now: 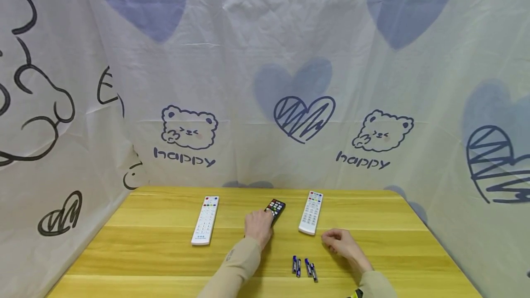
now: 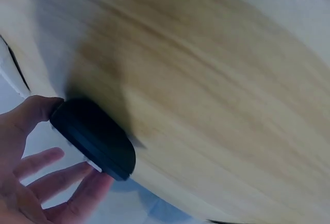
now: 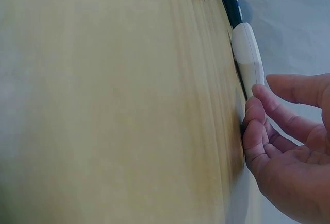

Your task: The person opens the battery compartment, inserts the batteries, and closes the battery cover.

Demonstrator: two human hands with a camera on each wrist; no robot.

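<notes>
A black remote control (image 1: 276, 207) with white and coloured buttons lies slanted at the middle of the wooden table. My left hand (image 1: 258, 227) grips its near end, thumb on one side and fingertips on the other; the left wrist view shows the dark rounded end of the remote (image 2: 95, 140) between them. Over on the right, my right hand (image 1: 342, 243) rests by the table with loosely curled fingers and holds nothing. Just beyond its fingertips lies a white remote control (image 1: 311, 213), buttons up.
Another white remote control (image 1: 205, 220) lies to the left of the black one. Several small blue-and-silver batteries (image 1: 308, 267) lie in two pairs at the front, between my forearms. Behind the table (image 1: 145, 224) hangs a white cloth (image 1: 244, 151) with hearts and bears.
</notes>
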